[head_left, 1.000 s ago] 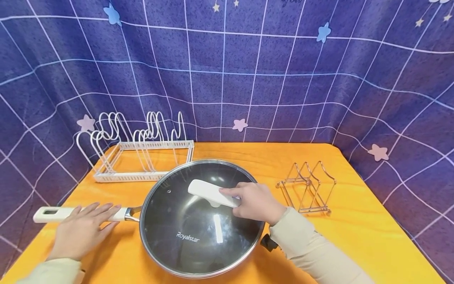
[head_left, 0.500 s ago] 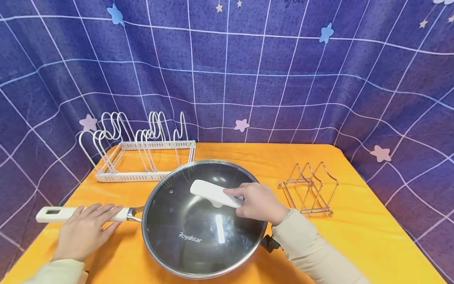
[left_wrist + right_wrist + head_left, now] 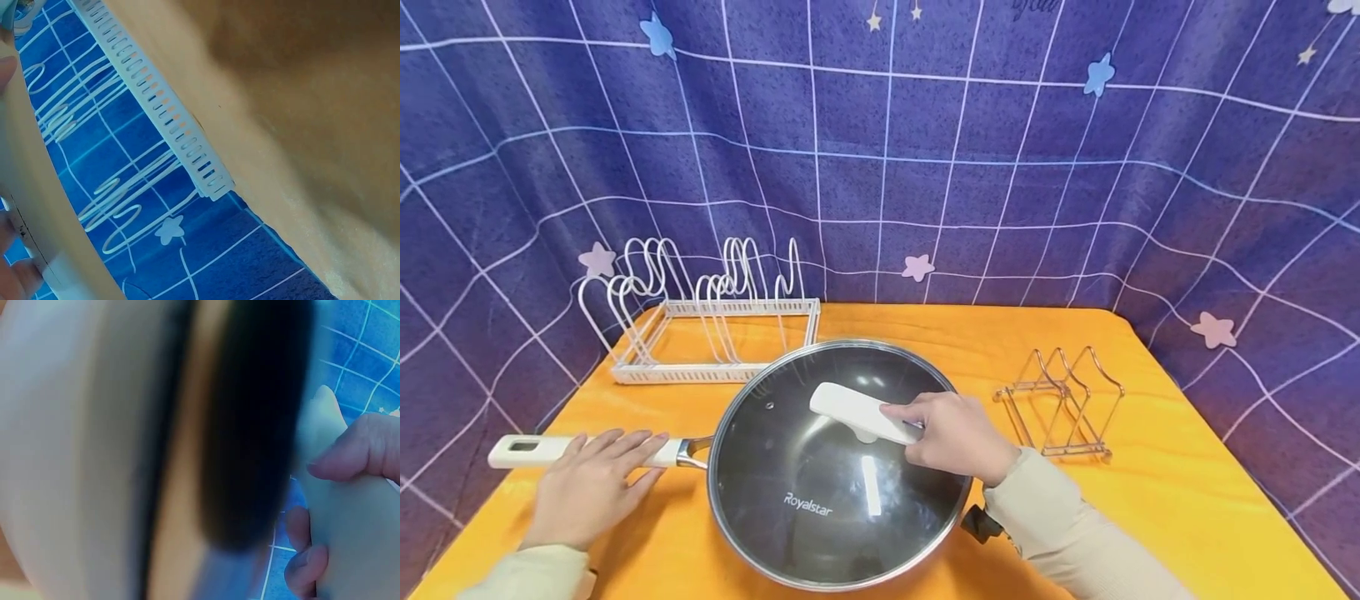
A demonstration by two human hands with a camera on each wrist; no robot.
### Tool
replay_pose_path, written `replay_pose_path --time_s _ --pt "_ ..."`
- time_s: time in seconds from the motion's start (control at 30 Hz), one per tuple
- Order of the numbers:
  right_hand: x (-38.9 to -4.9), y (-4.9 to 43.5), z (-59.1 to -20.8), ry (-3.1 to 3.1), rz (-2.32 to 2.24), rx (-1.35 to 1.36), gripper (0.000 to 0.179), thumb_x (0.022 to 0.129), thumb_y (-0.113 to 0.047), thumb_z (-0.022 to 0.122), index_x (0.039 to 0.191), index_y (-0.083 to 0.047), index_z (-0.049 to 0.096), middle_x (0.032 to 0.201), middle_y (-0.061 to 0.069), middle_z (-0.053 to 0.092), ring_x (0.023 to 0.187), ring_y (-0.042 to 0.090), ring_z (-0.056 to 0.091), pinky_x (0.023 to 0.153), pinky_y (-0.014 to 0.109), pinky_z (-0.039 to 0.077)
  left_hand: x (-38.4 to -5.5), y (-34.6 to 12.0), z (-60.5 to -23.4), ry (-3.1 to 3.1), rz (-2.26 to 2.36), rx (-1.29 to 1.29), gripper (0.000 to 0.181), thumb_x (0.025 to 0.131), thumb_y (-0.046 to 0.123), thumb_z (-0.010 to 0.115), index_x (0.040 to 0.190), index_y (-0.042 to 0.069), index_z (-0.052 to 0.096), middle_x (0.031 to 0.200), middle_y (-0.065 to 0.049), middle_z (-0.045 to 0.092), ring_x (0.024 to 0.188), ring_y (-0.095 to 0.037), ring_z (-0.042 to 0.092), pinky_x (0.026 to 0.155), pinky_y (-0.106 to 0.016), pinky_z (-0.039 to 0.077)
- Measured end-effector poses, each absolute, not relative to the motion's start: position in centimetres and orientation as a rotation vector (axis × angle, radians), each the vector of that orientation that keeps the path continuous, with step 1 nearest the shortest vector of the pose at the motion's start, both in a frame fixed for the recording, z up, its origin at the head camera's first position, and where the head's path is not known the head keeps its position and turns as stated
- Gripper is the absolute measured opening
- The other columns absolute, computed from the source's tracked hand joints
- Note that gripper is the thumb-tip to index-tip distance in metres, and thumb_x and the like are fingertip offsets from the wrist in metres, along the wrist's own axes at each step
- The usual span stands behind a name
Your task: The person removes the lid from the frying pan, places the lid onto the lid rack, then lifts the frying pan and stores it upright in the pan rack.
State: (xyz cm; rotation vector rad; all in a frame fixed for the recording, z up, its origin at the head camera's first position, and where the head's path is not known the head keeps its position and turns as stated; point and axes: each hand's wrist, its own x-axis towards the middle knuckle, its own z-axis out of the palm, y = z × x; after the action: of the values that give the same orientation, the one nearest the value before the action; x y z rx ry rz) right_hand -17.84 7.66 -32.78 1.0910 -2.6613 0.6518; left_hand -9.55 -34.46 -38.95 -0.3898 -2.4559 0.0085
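A large pan covered by a dark glass lid [image 3: 835, 533], marked "Royalstar" and rimmed in metal, stands at the front middle in the head view. My left hand [image 3: 587, 479] holds the pan's cream handle [image 3: 538, 451] from above, its fingers over the top and its thumb on the near side. On the lid, my right hand [image 3: 955, 433] grips the white lid handle [image 3: 853, 411], index finger laid along it. The right wrist view shows the thumb [image 3: 350, 450] pressed on that pale lid handle, while a blurred shape covers much of the frame. The pan's inside is mostly hidden.
A white wire rack [image 3: 677, 375] with upright loops stands behind the pan at the left. To the right is a small metal wire rack [image 3: 1067, 408]. An orange cloth [image 3: 1157, 492] covers the table, and a blue grid curtain [image 3: 955, 192] hangs behind.
The whole head view has shifted slightly, so everything appears a little farther right. Both hands keep their places on the pan handle and the lid handle.
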Motion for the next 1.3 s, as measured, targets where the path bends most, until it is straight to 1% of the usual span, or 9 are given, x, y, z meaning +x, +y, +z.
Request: replay_pose_path --time_s 0.17,0.33,0.6,0.8,0.93,1.07,1.13,1.17,1.3 --pt "-17.6 7.7 -32.7 -2.62 0.647 1.084 0.055 0.06 -0.006 0.073 0.114 -0.018 0.073 0.083 -0.003 0.069 0.061 0.006 0.052 0.046 0.02 0.035 -9.5 -34.3 -39.0 -2.443 0.012 -0.382 0.087 0.091 0.07 0.01 0.102 0.01 0.073 0.097 -0.013 0.07 0.091 -0.041 0.061 0.086 -0.065 0.04" --pt "-17.0 8.0 -32.1 -2.58 0.605 1.075 0.054 0.06 -0.006 0.074 0.113 -0.016 0.073 0.084 -0.002 0.07 0.06 0.007 0.053 0.043 0.019 0.032 -9.4 -34.2 -39.1 -2.436 0.015 -0.379 0.089 0.091 0.07 0.008 0.102 0.01 0.073 0.098 -0.012 0.07 0.091 -0.041 0.061 0.086 -0.065 0.04" --pt "-16.1 8.8 -31.5 -2.464 0.519 1.014 0.055 0.059 -0.007 0.076 0.113 -0.016 0.073 0.082 -0.002 0.069 0.055 0.008 0.05 0.039 0.018 0.026 -9.4 -34.1 -38.9 -2.422 0.025 -0.382 0.088 0.092 0.068 0.008 0.101 0.009 0.073 0.097 -0.013 0.07 0.089 -0.041 0.062 0.084 -0.064 0.04" --pt "-16.0 9.2 -31.8 -2.392 0.53 0.954 0.053 0.058 -0.01 0.077 0.11 -0.015 0.074 0.085 -0.004 0.071 0.053 0.008 0.051 0.04 0.018 0.028 -9.3 -34.1 -39.0 -2.459 0.012 -0.37 0.09 0.09 0.071 0.008 0.102 0.01 0.073 0.099 -0.013 0.07 0.092 -0.042 0.061 0.086 -0.064 0.04" --pt "-15.9 9.3 -31.6 -2.32 0.547 0.954 0.052 0.058 -0.01 0.078 0.11 -0.014 0.074 0.081 -0.005 0.069 0.052 0.008 0.047 0.04 0.017 0.028 -9.3 -34.2 -38.8 -2.47 0.014 -0.358 0.084 0.092 0.071 0.016 0.104 0.009 0.072 0.101 -0.014 0.07 0.094 -0.043 0.062 0.087 -0.065 0.04" --pt "-15.8 9.7 -31.6 -2.222 0.499 0.959 0.051 0.056 -0.011 0.077 0.107 -0.014 0.075 0.074 -0.006 0.063 0.052 0.007 0.044 0.04 0.017 0.026 -9.1 -34.2 -38.9 -2.503 0.022 -0.341 0.06 0.093 0.06 0.043 0.107 0.01 0.072 0.106 -0.016 0.069 0.101 -0.045 0.06 0.09 -0.066 0.039" --pt "-15.7 9.9 -31.6 -2.172 0.464 0.96 0.051 0.054 -0.012 0.078 0.105 -0.013 0.076 0.073 -0.005 0.062 0.052 0.008 0.046 0.04 0.017 0.028 -9.0 -34.3 -39.2 -2.516 0.027 -0.339 0.053 0.092 0.055 0.049 0.108 0.009 0.072 0.108 -0.016 0.068 0.105 -0.046 0.058 0.091 -0.066 0.038" --pt "-15.7 10.1 -31.6 -2.15 0.45 0.959 0.051 0.053 -0.012 0.078 0.105 -0.013 0.076 0.073 -0.005 0.062 0.052 0.008 0.047 0.04 0.018 0.03 -8.9 -34.3 -39.3 -2.514 0.026 -0.341 0.054 0.092 0.055 0.048 0.108 0.009 0.072 0.11 -0.016 0.068 0.106 -0.046 0.057 0.091 -0.066 0.038" --pt "-15.7 10.8 -31.7 -2.09 0.432 0.954 0.052 0.052 -0.011 0.079 0.104 -0.011 0.076 0.079 0.0 0.067 0.056 0.011 0.055 0.041 0.021 0.039 -8.7 -34.5 -39.7 -2.485 0.01 -0.347 0.063 0.096 0.059 0.035 0.108 0.008 0.071 0.112 -0.017 0.067 0.109 -0.046 0.055 0.093 -0.065 0.036"
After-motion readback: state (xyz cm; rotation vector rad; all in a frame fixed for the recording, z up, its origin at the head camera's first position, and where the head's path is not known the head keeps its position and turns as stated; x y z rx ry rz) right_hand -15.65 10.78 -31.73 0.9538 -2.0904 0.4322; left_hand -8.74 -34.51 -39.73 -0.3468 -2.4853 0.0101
